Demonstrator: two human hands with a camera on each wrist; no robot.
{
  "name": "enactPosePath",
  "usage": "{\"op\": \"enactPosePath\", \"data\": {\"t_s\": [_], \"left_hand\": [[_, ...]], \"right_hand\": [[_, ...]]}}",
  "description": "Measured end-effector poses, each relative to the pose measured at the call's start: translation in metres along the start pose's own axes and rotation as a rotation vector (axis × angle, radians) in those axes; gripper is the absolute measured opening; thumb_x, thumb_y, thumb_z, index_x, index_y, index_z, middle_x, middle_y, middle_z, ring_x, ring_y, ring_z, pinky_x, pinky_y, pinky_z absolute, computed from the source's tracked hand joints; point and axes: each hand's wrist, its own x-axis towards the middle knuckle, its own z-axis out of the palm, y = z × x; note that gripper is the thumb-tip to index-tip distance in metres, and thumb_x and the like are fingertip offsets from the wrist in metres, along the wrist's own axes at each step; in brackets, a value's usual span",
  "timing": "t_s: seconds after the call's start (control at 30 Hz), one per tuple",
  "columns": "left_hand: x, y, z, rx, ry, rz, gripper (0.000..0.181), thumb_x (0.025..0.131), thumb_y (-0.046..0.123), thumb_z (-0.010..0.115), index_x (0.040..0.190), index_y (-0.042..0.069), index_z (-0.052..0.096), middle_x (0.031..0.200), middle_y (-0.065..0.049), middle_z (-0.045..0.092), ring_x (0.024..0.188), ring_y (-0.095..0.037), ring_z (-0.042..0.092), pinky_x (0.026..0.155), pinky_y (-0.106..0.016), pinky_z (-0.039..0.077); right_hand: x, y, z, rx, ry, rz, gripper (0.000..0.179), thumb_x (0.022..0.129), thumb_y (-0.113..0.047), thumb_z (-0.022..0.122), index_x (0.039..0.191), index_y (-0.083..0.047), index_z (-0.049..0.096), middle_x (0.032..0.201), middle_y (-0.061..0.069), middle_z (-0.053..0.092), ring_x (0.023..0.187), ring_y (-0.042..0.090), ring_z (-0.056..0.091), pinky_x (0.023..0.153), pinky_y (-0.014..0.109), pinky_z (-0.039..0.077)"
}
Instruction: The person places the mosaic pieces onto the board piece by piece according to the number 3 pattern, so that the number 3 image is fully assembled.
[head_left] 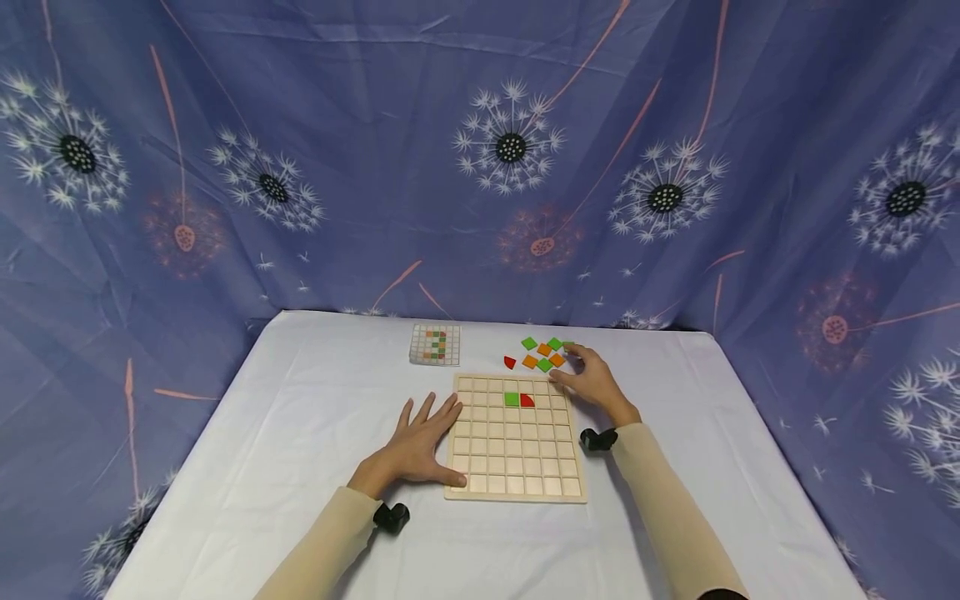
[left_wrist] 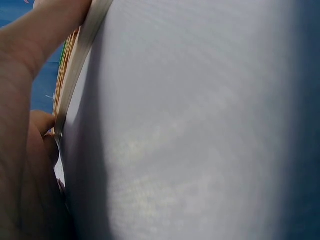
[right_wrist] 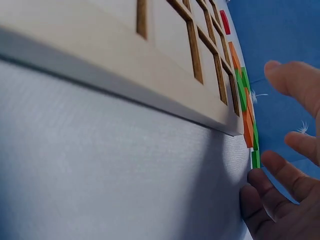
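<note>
A wooden grid board point(head_left: 517, 467) lies on the white table, carrying a green square tile point(head_left: 512, 399) and a red quarter-round tile point(head_left: 527, 401) side by side in its upper part. My left hand point(head_left: 415, 446) rests with spread fingers along the board's left edge, the thumb at the lower left corner. Beyond the board's far right corner, my right hand point(head_left: 594, 381) is over the right side of a loose group of orange tiles point(head_left: 530, 361) and green tiles point(head_left: 528, 342). Its thumb and fingers are apart; the right wrist view shows nothing held between them.
Another red quarter-round tile point(head_left: 510, 362) lies left of the loose tiles. A small card with a coloured grid pattern point(head_left: 435, 346) is at the table's back, left of the board. Behind the table hangs a blue dandelion-print curtain point(head_left: 390, 167).
</note>
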Motion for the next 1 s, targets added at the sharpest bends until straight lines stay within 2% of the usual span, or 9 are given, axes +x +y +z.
{"op": "enactPosePath", "data": {"t_s": [0.23,0.57,0.77,1.0], "left_hand": [[-0.003,0.003,0.000,-0.014,0.007,0.007,0.127,0.070,0.075,0.077,0.166,0.013,0.022,0.174,-0.006,0.013,0.160,-0.043,0.005,0.122,-0.072,-0.004],[-0.001,0.001,-0.001,-0.004,0.001,0.005,0.127,0.071,0.078,0.075,0.166,0.016,0.019,0.175,-0.003,0.009,0.160,-0.040,0.000,0.122,-0.071,-0.007],[0.000,0.001,-0.001,-0.010,0.011,0.004,0.127,0.070,0.076,0.077,0.166,0.015,0.021,0.175,-0.004,0.011,0.160,-0.042,0.002,0.122,-0.071,-0.006],[0.002,-0.001,0.001,0.004,-0.004,-0.001,0.127,0.070,0.079,0.074,0.166,0.016,0.018,0.175,-0.001,0.008,0.160,-0.040,0.000,0.122,-0.070,-0.007]], "right_hand": [[0.004,0.005,0.004,-0.011,0.026,0.010,0.071,0.094,-0.030,0.077,0.152,-0.003,0.047,0.145,0.024,0.055,0.131,0.044,0.054,0.108,0.059,0.047],[0.009,0.001,0.003,-0.003,0.028,0.017,0.070,0.095,-0.028,0.074,0.152,0.001,0.046,0.144,0.026,0.057,0.129,0.043,0.055,0.108,0.058,0.046],[0.010,0.000,0.005,0.001,0.037,0.030,0.066,0.096,-0.026,0.073,0.151,0.000,0.048,0.144,0.026,0.057,0.131,0.042,0.054,0.111,0.056,0.045],[0.011,0.002,0.007,-0.004,0.058,0.043,0.061,0.095,-0.020,0.073,0.147,0.003,0.052,0.139,0.026,0.058,0.125,0.041,0.056,0.107,0.055,0.048]]}}
